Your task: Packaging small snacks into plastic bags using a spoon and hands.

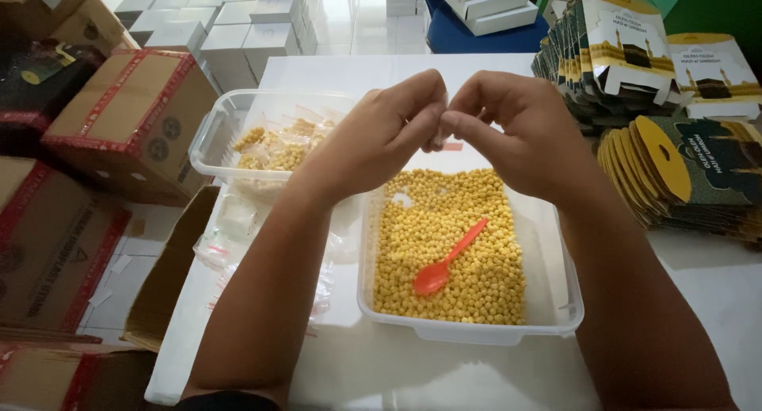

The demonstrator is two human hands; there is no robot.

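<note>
White table [444, 371] bore a clear tub [556, 316] well stocked with yellow pellets [452, 244], much left; behind it, left hand [381, 137] and right hand [516, 133] pinched a small clear bag [441, 133]; left of it, filled bags [274, 149] lay done.

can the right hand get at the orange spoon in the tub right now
Probably yes: the orange spoon lies uncovered on the yellow peas just below the right hand, though both hands are pinching a small clear bag.
</note>
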